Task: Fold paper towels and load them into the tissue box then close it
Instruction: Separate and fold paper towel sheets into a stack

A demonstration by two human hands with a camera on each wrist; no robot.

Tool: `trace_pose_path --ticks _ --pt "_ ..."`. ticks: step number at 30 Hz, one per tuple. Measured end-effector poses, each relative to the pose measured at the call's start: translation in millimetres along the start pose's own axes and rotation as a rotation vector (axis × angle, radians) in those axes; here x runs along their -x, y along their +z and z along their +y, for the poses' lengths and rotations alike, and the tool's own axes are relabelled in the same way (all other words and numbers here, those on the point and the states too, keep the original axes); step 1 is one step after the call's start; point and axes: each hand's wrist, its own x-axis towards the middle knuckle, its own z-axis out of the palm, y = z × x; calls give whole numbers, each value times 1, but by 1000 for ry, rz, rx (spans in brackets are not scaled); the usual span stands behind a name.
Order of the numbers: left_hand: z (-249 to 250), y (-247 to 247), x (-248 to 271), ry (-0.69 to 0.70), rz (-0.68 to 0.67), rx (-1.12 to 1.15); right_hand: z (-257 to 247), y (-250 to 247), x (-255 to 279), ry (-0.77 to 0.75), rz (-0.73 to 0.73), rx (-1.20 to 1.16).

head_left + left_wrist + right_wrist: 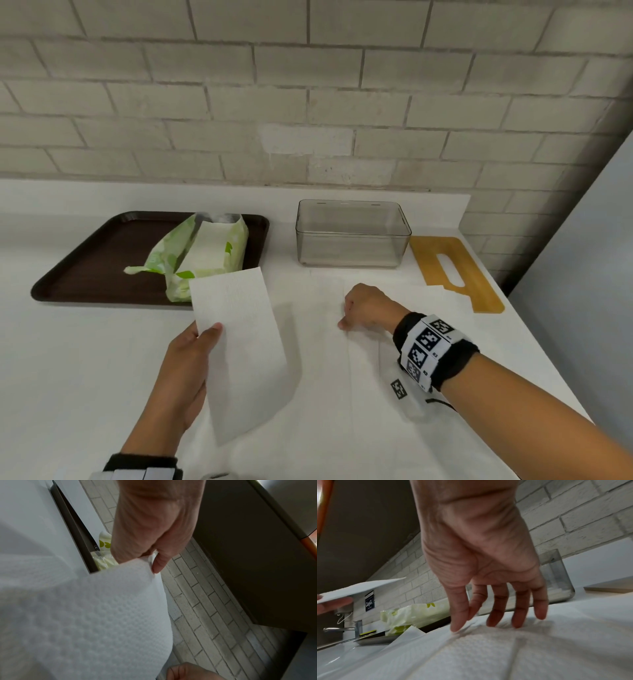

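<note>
White counter [85,359] against a pale brick wall [308,102]; embossed paper sheets [342,394] lie spread flat over the counter under and between both hands.

Left hand [185,373]: holds a folded paper towel [239,342] raised off the counter, thumb on top near one long edge, fingers underneath. Left wrist view confirms the pinch: thumb and fingers closed on the towel's edge [102,615].

Right hand [366,308]: palm down on the flat sheets, to the right of the held towel. Right wrist view shows the fingertips [517,623] pointing down and touching the paper, slightly apart; thumb and forefinger meet at a raised crease of the sheet [471,649], whether they actually nip it I cannot tell. Wrist wears a black band with black-and-white markers [431,349].

Beyond the right hand: clear tissue box [352,236], open on top, upright; low white content at its bottom seen only in the right wrist view. Wooden lid [455,270] with a slot lies flat just right of the box, apart from it.

Beyond the left hand: dark brown tray [102,260] carrying an opened green-and-white towel pack [202,253].
</note>
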Motion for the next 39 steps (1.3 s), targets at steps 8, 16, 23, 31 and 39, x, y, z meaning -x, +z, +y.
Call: trace_pose_path --ticks 8,16,23,31,39 --pt "-4 5 5 0 -12 6 5 -1 8 -210 97 -259" --pt "-7 5 11 14 -51 34 0 11 6 -116 -60 -52" --pt "-3 14 19 64 -14 15 10 -43 59 -490 -167 -1354" --pt "5 51 22 49 -102 83 -17 -62 101 -598 78 -1606" --pt "7 75 32 -7 -350 212 -48 3 85 -396 665 -625"
